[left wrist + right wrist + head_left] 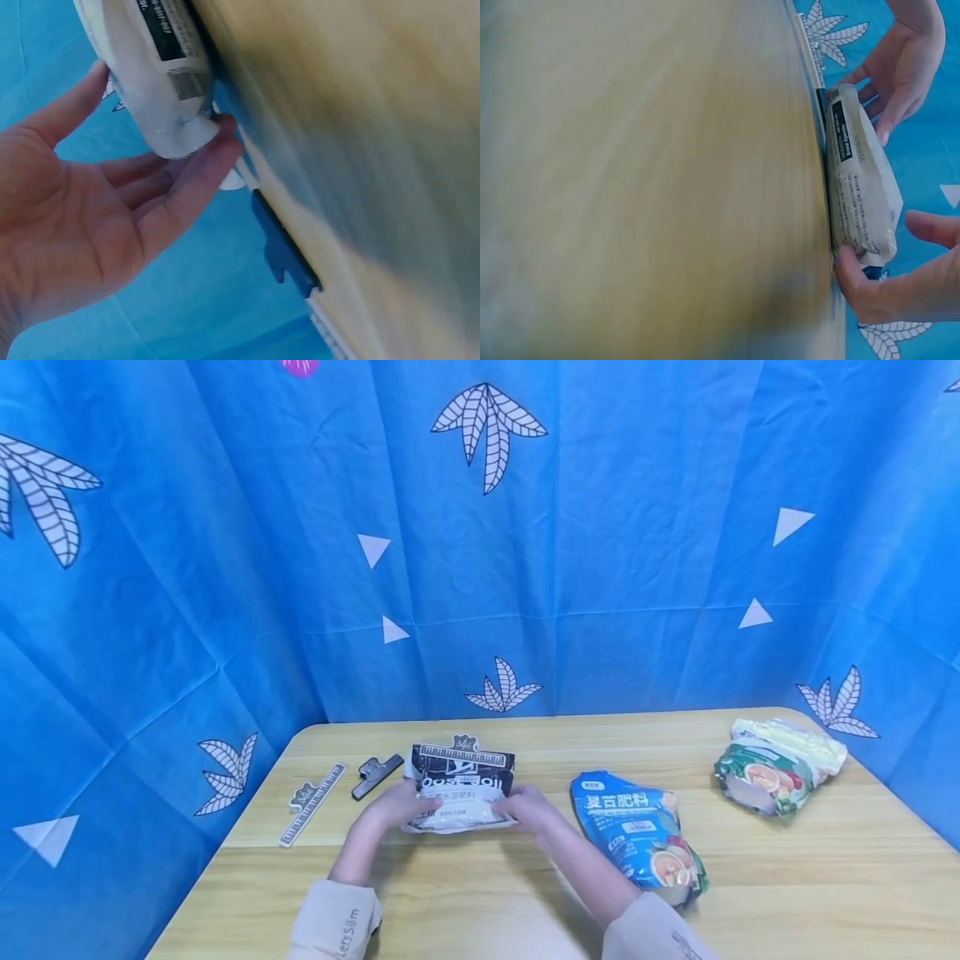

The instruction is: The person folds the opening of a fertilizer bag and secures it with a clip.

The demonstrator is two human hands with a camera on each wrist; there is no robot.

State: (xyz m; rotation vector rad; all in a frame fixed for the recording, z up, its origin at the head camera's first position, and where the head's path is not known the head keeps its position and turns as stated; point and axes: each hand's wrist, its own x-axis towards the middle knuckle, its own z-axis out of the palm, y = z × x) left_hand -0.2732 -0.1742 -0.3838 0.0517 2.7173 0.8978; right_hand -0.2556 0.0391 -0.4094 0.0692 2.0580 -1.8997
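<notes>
A black-and-white fertilizer bag (457, 814) lies on the table, a wide piano-patterned clip (463, 753) across its top. At its left side my left hand (397, 803) holds it; in the left wrist view, the hand (97, 202) has its thumb at one face of the bag (154, 82) and curled fingertips at the end. My right hand (528, 814) is at the right side. In the right wrist view its fingers touch the bag's (862, 187) lower corner, while the thumb of that hand (907, 277) stands apart from the bag.
Left of the bag lie a black clip (377, 775) and another piano-patterned clip (311, 806). A blue fertilizer bag (637, 835) lies close to my right forearm. At the far right is a green-and-white bag (780, 766). Blue patterned curtains (630, 527) surround the wooden table (465, 902).
</notes>
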